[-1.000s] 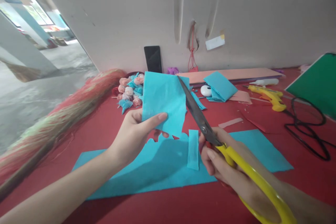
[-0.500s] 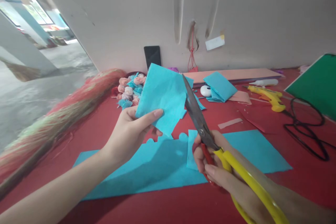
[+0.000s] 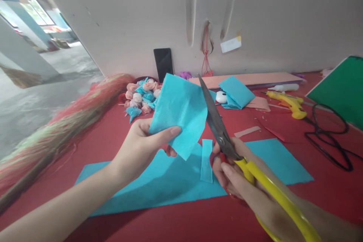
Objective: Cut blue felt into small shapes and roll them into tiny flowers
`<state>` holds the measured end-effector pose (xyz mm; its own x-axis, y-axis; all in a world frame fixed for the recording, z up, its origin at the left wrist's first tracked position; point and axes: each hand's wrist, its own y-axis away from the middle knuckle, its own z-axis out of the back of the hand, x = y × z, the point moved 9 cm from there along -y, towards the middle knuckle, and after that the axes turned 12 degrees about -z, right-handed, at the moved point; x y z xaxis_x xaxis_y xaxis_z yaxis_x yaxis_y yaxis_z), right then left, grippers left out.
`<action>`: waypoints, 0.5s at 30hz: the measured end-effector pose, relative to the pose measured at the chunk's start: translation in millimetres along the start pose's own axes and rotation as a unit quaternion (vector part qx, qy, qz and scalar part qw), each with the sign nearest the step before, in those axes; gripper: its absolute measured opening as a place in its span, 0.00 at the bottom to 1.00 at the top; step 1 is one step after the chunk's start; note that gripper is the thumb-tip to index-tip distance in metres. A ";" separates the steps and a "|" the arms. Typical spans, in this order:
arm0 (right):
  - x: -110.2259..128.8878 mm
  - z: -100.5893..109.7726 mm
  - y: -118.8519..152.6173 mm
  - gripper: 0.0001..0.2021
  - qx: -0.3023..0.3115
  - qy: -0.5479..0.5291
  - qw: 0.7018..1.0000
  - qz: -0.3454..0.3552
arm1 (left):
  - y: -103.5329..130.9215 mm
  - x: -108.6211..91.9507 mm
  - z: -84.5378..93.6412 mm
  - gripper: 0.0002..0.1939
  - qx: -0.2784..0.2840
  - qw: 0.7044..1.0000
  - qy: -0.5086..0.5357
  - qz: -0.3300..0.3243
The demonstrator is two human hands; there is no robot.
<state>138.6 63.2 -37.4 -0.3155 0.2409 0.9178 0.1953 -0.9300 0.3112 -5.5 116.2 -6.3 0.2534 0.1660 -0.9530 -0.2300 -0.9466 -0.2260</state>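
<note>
My left hand pinches a folded-looking, roughly square piece of turquoise crepe paper between thumb and fingers, lifted over the table. My right hand grips large scissors with yellow handles; a red part shows among the fingers. The dark blades point up and away, lying together along the paper's right edge. Whether they touch the paper I cannot tell. Beneath both hands a long turquoise paper sheet lies flat, with a narrow turquoise strip on top.
Crepe-paper flowers are heaped behind my left hand, before a phone leaning on the wall. Folded turquoise paper and a white oval object sit farther back. A yellow glue gun with black cord is right; a fringed bundle borders the left.
The held paper has come slightly down and to the right, tilting a little. The scissors have moved slightly right and down. A small flap by the paper's lower right edge no longer shows.
</note>
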 end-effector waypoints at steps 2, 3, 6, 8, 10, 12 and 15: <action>0.2 1.5 1.7 0.07 -0.012 0.013 1.000 -0.009 | -0.4 0.7 -0.6 0.12 -0.002 1.000 0.007 0.007; 1.1 2.0 2.9 0.07 -0.016 0.016 1.000 -0.010 | -0.7 0.8 -0.5 0.12 -0.004 1.000 0.010 0.009; 1.0 3.5 5.6 0.06 -0.024 0.023 0.999 -0.017 | -1.2 1.0 2.3 0.11 -0.024 0.999 0.013 0.018; -1.4 4.8 6.5 0.06 -0.030 0.034 0.999 -0.022 | -1.7 0.9 4.8 0.09 -0.038 0.999 0.005 0.025; -3.1 6.6 6.8 0.07 -0.038 0.038 0.998 -0.015 | -3.2 -0.9 7.8 0.10 -0.054 0.998 0.001 0.021; -3.6 7.3 6.9 0.09 -0.041 0.037 0.999 0.002 | -5.5 -4.0 11.8 0.12 -0.075 0.997 0.008 0.005; -2.8 6.9 8.1 0.10 -0.041 0.029 0.998 0.030 | -8.5 -6.8 17.9 0.18 -0.099 0.995 0.021 -0.017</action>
<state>147.4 56.9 -35.7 -0.3600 0.1692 0.9175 0.1389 -0.9627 0.2320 -22.1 128.1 -1.5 0.2985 0.1908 -0.9351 -0.0313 -0.9773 -0.2094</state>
